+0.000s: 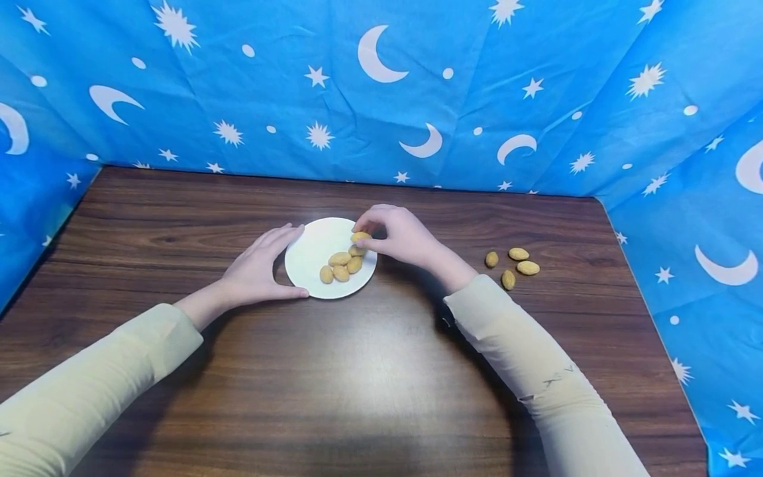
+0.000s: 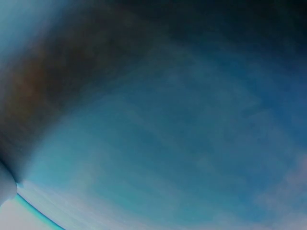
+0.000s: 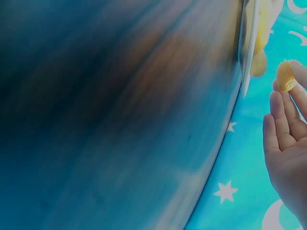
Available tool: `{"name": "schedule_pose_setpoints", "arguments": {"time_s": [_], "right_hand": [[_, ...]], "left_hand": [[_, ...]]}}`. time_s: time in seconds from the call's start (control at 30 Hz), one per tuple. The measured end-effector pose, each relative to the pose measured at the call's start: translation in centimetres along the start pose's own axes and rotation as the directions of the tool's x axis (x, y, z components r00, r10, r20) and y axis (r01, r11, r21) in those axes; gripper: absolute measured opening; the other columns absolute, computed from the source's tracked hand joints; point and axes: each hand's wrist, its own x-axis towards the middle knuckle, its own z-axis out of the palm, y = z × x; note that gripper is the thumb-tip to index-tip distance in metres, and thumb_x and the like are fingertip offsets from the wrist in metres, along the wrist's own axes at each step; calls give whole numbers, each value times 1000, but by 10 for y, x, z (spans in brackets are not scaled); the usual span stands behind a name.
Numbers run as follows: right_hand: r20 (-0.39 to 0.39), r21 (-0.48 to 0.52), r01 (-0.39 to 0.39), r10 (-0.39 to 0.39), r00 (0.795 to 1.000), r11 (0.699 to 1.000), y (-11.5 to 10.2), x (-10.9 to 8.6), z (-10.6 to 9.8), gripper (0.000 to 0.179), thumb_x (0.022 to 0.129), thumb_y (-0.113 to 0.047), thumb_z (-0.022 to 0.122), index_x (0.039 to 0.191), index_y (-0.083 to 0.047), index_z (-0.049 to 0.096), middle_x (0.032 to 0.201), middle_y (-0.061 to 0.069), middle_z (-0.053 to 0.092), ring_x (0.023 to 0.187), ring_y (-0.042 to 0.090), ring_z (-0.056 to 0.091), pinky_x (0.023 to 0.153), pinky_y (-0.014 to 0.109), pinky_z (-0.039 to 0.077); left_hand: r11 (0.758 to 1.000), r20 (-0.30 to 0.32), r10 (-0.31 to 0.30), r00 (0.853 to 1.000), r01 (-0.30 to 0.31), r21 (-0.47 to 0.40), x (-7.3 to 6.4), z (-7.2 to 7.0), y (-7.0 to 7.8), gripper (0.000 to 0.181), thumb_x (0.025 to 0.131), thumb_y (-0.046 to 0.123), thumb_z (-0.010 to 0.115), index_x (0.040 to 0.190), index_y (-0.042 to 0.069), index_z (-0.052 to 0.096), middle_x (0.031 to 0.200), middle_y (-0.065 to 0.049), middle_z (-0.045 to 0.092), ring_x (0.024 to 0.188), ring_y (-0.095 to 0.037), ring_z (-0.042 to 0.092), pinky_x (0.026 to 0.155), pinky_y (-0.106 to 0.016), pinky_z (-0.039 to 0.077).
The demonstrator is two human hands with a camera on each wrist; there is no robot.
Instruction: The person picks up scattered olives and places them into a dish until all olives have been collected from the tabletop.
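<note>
My left hand (image 1: 260, 268) spans the left side of a white round plate (image 1: 314, 244), thumb at its near rim and fingers at its far left rim, all fairly straight. Several tan, pitted almonds in their shells (image 1: 340, 259) lie on the plate's right half. Between thumb and fingertips my right hand (image 1: 401, 233) pinches one almond (image 1: 360, 236) just above the others, at the plate's right side. The right wrist view also shows this pinched almond (image 3: 286, 77). Blur fills most of the left wrist view, and no hand can be made out there.
Several more almonds (image 1: 518, 254) lie loose to the right on the dark wood-grain table (image 1: 286, 371). A blue cloth (image 1: 334, 99) with white moons and stars stands along the back and both sides of the table.
</note>
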Motion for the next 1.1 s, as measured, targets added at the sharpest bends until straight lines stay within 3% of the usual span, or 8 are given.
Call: {"name": "schedule_pose_setpoints", "arguments": {"time_s": [0.47,0.8,1.1], "right_hand": [[49,14,26,-27,998,1000,-26,19,18,21,98,-19,78,118,-11,78,115,3,78,110,17,70,104,34,56],[125,18,36,-38,991,999,-39,31,34,23,99,-19,77,120,-11,77,117,3,78,111,15,69,104,30,54],[192,-56,79,-67,979,995,-42,36,43,20,100,-20,75,119,-12,78,122,2,77,112,16,66,105,29,51]], "left_hand": [[1000,-9,23,1000,-23,-6,-1,0,-2,116,81,52,89,169,12,26,175,-21,26,162,-46,22,125,-75,26],[1000,-15,22,1000,-22,-3,-1,-1,-1,116,81,52,89,169,11,26,175,-21,26,162,-46,22,125,-76,26],[1000,-14,25,1000,-26,-5,-1,0,-1,116,81,52,89,169,11,26,175,-22,27,162,-46,22,124,-76,27]]}}
